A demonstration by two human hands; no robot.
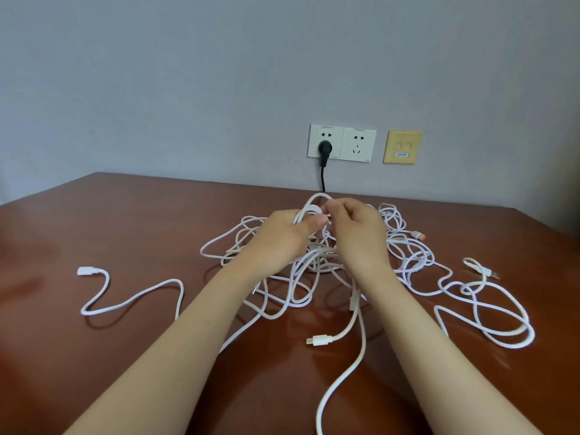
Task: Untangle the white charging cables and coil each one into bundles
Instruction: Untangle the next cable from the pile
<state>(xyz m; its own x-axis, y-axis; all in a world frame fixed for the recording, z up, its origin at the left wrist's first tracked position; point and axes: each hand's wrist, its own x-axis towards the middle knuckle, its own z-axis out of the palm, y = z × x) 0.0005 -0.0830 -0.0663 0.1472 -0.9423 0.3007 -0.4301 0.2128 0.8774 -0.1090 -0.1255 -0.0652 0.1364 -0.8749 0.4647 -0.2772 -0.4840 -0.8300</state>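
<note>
Winding a first bundle, I judge: left hand grips small loops, right hand pinches them just beside, tangle beneath both; next wrap needs slack teased free

You have a single view, the wide-angle camera worn on your head. It looks forward and down across the brown table, facing the grey wall and its sockets at the far side. Your forearms enter from the bottom edge, and your left hand, right hand and the white cables sit close, at mid-frame, well inside the field
</note>
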